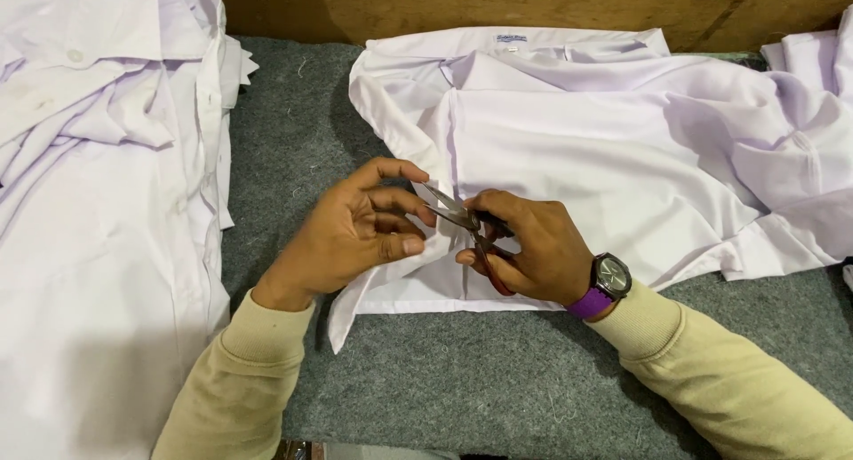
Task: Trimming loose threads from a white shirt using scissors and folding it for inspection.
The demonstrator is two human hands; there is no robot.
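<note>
We found the right hand (533,251) closed on small thread snips (462,218), the left hand (360,233) half-open just beside the blades, pinching nothing visible, trimming the white shirt (604,158); steadier cloth was needed.

Both arms wear long, soft beige sleeves with ribbed cuffs that end at the wrists, leaving the left hand (355,233) and right hand (533,247) bare, and the right wrist carries a wristwatch (609,280) with a round dark face, metal case and purple strap.
</note>
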